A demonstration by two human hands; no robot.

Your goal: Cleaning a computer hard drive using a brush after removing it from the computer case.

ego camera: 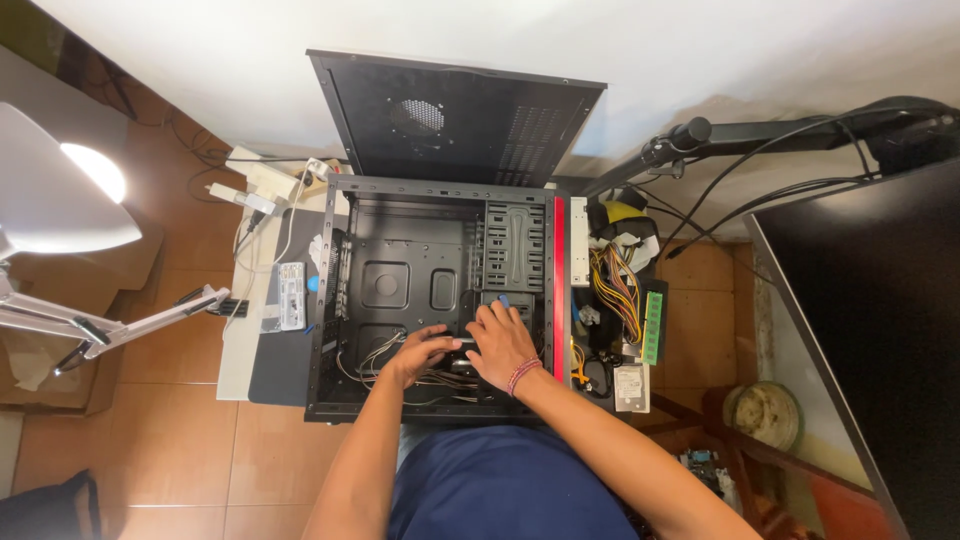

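While both hands work low in the open case (pixel 440 290), most of its black steel shell stands bare: no board is mounted on the stamped tray, and the ribbed drive cage (pixel 514 246) near the red front strip (pixel 558 285) looks empty, so by my reckoning the job is nearer one end than the middle. The left hand (pixel 420 350) rests on a thin tangle of wires (pixel 372 356) at the case floor, fingers curled and close together, though whether they pinch a wire I cannot tell. The right hand (pixel 500 343) lies flat just beside it, fingers pressed together over a small dark part, a blue tip (pixel 503 300) showing past them. Outside, the perforated side panel (pixel 460 120) leans on the wall, and a bundle of yellow cables (pixel 615 290), a green board (pixel 653 327) and a silvery drive (pixel 631 387) wait on the right.
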